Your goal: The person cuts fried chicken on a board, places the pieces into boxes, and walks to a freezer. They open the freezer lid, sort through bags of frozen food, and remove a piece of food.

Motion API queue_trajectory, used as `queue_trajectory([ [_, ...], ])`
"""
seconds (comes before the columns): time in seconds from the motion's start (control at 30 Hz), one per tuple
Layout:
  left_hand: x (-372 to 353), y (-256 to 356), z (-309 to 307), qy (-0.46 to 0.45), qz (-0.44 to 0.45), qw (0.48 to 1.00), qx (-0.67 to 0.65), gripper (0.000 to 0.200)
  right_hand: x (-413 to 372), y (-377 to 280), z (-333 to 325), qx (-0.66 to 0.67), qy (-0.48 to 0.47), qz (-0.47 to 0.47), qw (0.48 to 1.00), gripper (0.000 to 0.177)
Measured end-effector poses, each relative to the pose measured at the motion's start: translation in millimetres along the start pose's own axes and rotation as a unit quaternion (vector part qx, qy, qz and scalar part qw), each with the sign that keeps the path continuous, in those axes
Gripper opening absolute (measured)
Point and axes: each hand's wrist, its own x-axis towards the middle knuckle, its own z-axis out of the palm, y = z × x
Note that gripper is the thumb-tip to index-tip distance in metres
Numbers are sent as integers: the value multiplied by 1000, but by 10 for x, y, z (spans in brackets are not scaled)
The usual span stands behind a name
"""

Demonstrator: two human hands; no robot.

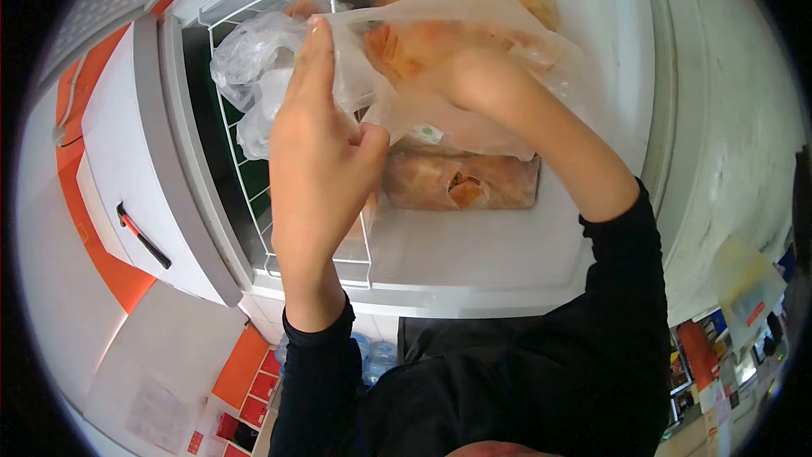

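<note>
My left hand (317, 148) holds the mouth of a translucent plastic bag (499, 13), its raised finger and its thumb at the bag's edge. Into that bag reaches my right hand (465, 76); its fingers are blurred behind the plastic, so their grip is hidden. Orange-brown food pieces (393, 51) show through the bag next to my right hand. Below the bag, a wrapped brownish block (423, 182) with a torn patch lies on the white freezer floor (474, 245). Another yellowish wrapped package (533, 0) lies behind the bag.
A white wire basket (254, 190) stands on the left inside the chest freezer, with a crumpled clear plastic bag (245, 59) in it. The freezer's white rim (440, 300) runs along my front. A white panel with a red-and-black handle (144, 237) is further left.
</note>
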Motion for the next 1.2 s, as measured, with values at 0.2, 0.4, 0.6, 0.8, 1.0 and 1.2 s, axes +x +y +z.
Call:
queue_trajectory([
  [0.2,-64,89,-4,-49,-52,997,2,75,870,142,720,385,190,-133,893,36],
  [0.4,-99,-17,12,4,-27,1000,-7,77,654,483,526,241,86,-59,965,35],
  [0.6,-79,75,29,10,-9,999,-30,77,738,500,605,213,63,-67,973,35],
  [0.8,-87,63,38,-20,-2,999,-40,77,776,444,651,232,54,-77,968,35],
  [1.0,-62,27,82,-16,11,998,-52,76,418,549,383,442,-17,-58,895,35],
  [1.2,1,122,45,-39,-1,997,-70,76,-209,617,349,814,-163,-76,552,36],
])
